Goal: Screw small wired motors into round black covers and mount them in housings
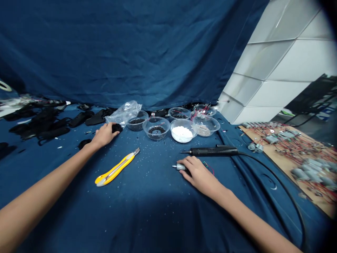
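My left hand (104,135) reaches far out and its fingers close over a small black part (117,128) beside a crumpled clear bag (123,111). My right hand (198,173) rests on the blue cloth with its fingers curled on a small silver motor (179,167) that trails thin red and green wires (209,168). A black soldering iron (213,151) lies just beyond that hand, its cable running off to the right. Between my hands lies a yellow utility knife (116,169).
Several clear plastic bowls (156,127) hold black bits, white powder and grey pieces at the back. Black plastic parts (44,121) pile up at the far left. A cardboard sheet (295,154) with many wired motors sits at the right. White wall panels rise behind it.
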`<state>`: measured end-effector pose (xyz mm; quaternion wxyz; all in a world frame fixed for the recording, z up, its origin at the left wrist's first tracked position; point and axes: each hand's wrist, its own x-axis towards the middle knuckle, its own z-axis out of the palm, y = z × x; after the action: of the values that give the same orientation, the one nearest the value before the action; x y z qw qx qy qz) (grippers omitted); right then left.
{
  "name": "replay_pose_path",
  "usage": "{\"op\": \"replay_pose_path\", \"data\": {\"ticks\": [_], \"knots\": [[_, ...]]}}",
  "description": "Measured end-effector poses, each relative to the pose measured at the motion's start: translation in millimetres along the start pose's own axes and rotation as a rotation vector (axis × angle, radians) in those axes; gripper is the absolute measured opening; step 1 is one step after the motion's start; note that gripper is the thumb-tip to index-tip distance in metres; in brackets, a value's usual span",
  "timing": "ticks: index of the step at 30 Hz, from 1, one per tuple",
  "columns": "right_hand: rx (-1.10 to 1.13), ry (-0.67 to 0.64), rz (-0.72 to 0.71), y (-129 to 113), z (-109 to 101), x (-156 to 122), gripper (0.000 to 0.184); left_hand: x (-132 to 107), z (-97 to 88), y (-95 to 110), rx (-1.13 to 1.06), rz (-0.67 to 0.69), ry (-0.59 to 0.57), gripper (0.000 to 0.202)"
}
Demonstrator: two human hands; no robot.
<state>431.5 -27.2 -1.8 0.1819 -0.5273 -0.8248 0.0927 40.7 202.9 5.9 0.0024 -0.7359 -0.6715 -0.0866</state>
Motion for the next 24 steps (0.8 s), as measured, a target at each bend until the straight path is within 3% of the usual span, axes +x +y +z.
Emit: {"op": "replay_pose_path", "data": {"ticks": [4,7,9,17,24], "knots": [[-0.018,-0.003,0.003,-0.9,-0.7,2.7,0.024,-8.3,-5.4,14.5,-0.017,-0.004,0.148,0.058],[-0.014,-0.002,0.01,-0.5,-0.3,5.0,0.024,-16.0,-16.5,41.9,-0.088,0.12,0.33,0.047],[-0.008,-0.004,0.013,-0.2,0.1,5.3,0.024,-17.0,-25.3,66.2,-0.152,0.224,0.37,0.04],[0.024,0.013,0.026,0.7,0.8,4.2,0.024,12.5,-49.3,165.1,-0.306,0.575,0.115,0.025],[0.059,0.019,0.037,1.0,-0.2,5.9,0.023,21.8,-48.1,245.0,-0.217,0.849,-0.09,0.02]]}}
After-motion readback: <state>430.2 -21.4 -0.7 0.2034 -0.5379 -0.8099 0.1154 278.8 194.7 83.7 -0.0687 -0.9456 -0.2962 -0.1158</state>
